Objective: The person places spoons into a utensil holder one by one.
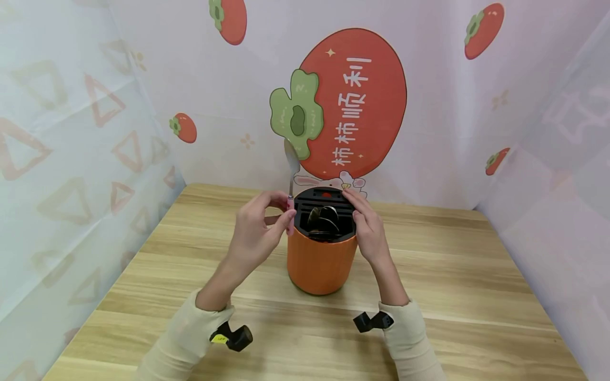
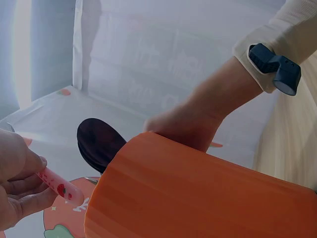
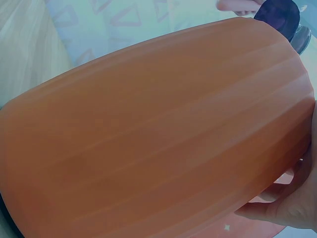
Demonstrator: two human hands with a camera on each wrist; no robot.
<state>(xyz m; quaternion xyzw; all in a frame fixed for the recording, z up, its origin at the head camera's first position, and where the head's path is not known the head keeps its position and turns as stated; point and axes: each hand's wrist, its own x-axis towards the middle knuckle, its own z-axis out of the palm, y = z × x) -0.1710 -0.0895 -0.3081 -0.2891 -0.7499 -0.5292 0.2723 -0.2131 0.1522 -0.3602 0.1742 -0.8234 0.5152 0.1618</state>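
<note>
An orange ribbed utensil holder point(image 1: 321, 267) with a black slotted top stands upright on the wooden table. Several dark, shiny spoon heads point(image 1: 329, 216) poke up from its front compartment. My left hand point(image 1: 257, 225) pinches the pink handle of a metal spoon point(image 1: 292, 174), bowl end up, at the left rim of the holder. In the left wrist view the spoon's handle point(image 2: 62, 187) shows a strawberry print. My right hand point(image 1: 370, 227) rests along the holder's right side and rim; in the right wrist view its fingers point(image 3: 282, 198) lie against the wall.
The wooden table point(image 1: 429, 296) spreads around the holder on both sides. Behind it hangs a pale cloth backdrop point(image 1: 438, 106) with persimmon prints. Cloth walls also stand at left and right. A small black camera point(image 1: 233, 337) is strapped to each wrist.
</note>
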